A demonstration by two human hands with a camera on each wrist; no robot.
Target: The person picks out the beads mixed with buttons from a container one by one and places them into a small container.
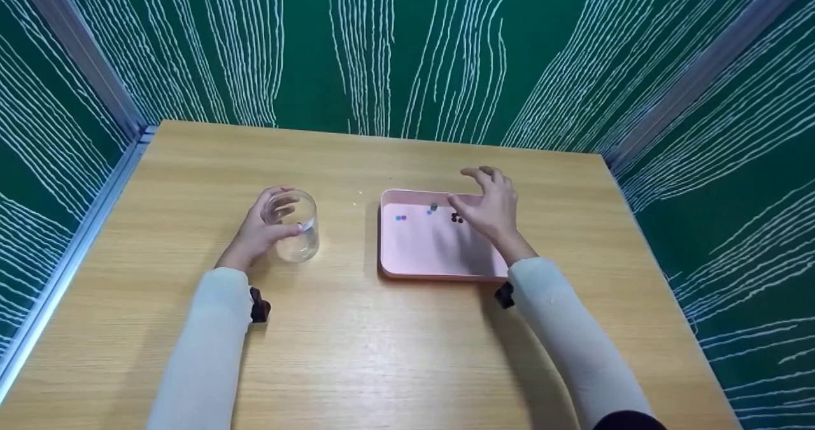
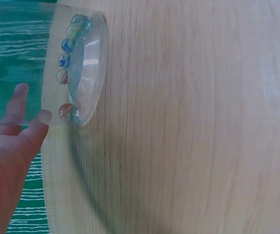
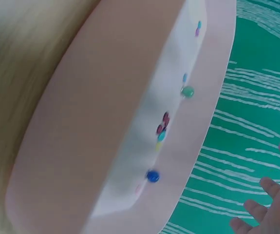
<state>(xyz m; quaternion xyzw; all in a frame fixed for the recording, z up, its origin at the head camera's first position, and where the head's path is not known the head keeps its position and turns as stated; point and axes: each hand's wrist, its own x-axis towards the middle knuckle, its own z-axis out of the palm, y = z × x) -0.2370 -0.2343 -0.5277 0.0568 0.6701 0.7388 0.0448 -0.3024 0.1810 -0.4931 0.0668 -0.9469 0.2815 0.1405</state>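
Note:
My left hand [image 1: 258, 229] grips a clear cylindrical container [image 1: 299, 245], thumb on its near side and fingers around the far side. In the left wrist view several glass marbles [image 2: 64, 60] lie at the container's bottom, some with blue or orange swirls. My right hand [image 1: 493, 207] hovers over the right part of a pink tray [image 1: 414, 251], its fingers spread and loosely bent with nothing between them. A green marble [image 3: 188, 91] and a blue marble [image 3: 153, 176] lie along the tray's far side. Dark red beads [image 3: 166, 118] cluster between them.
Other small coloured beads [image 1: 400, 218] lie toward the tray's left side. Tiny pale specks [image 1: 360, 193] show on the wooden table [image 1: 356, 347] between container and tray. Green panels with white wavy lines [image 1: 305, 48] rise behind the table and at both sides.

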